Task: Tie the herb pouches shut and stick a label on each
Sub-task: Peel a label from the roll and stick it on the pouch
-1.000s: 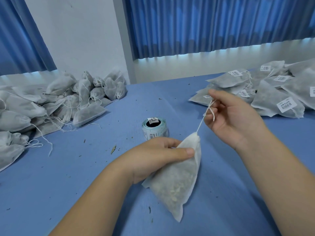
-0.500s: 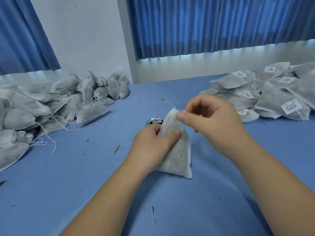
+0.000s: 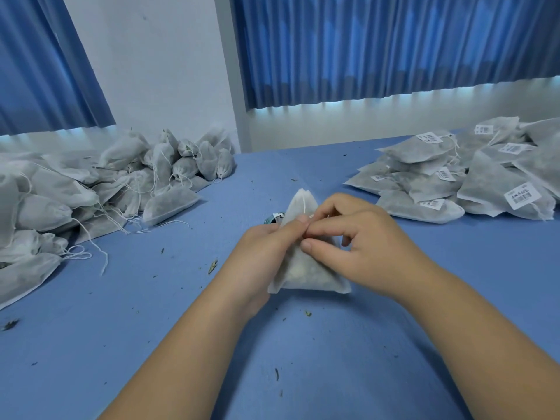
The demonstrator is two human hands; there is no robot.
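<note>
A white herb pouch (image 3: pixel 306 275) stands upright on the blue table (image 3: pixel 151 313), its gathered top pointing up. My left hand (image 3: pixel 266 247) grips its left side with the thumb on the front. My right hand (image 3: pixel 360 237) pinches the white drawstring (image 3: pixel 304 204) against the pouch's front, fingers curled. Behind the pouch, mostly hidden, sits the label roll (image 3: pixel 272 218).
A heap of unlabelled pouches with loose strings (image 3: pixel 100 189) fills the left side. A pile of flat pouches bearing barcode labels (image 3: pixel 472 180) lies at the right. Herb crumbs dot the cloth. Blue curtains (image 3: pixel 378 47) and a white wall stand behind.
The pouch went from hanging by its pulled-out string to standing upright on the table. My right hand came in from the upper right and now pinches the string at the pouch's front.
</note>
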